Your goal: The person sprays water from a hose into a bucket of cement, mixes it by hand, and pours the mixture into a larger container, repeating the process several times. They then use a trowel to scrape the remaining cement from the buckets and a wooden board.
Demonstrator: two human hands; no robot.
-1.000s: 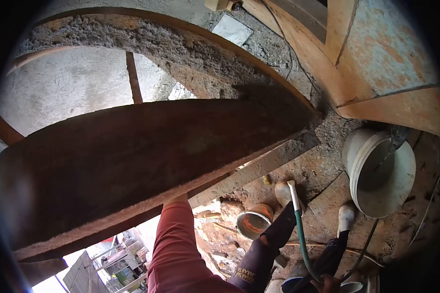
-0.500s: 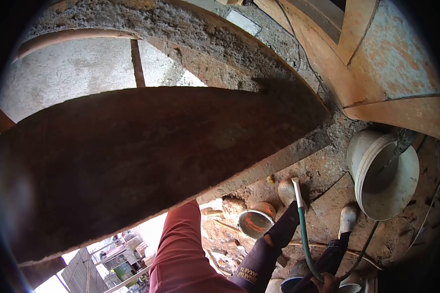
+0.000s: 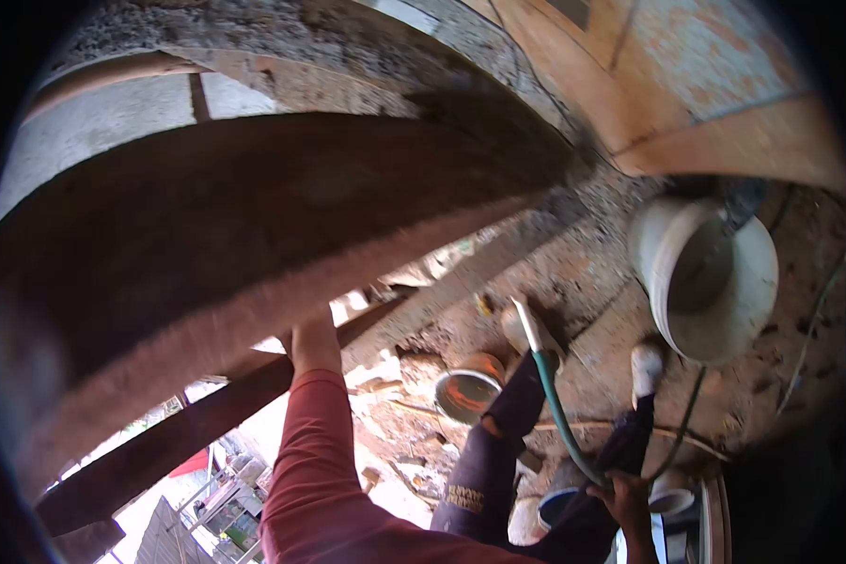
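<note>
My left arm, in a red sleeve, reaches up to a long dark board or beam that spans the view. The bare wrist of my left hand shows at its lower edge; the fingers are hidden behind it. Low on the right, my right hand is closed around a green hose. That hose bends at my hand and ends in a white pipe piece near my foot. My dark trouser legs and pale, dirty boots are below.
A large white bucket lies tilted at the right, with a dark tool at its mouth. A smaller bucket with orange stains stands beyond my leg. More buckets are near my right hand. Orange-brown panels fill the upper right.
The view has shifted, so the board, buckets and boots sit higher and farther left. More of the board's lower edge, my left wrist and my right hand on the hose now show.
</note>
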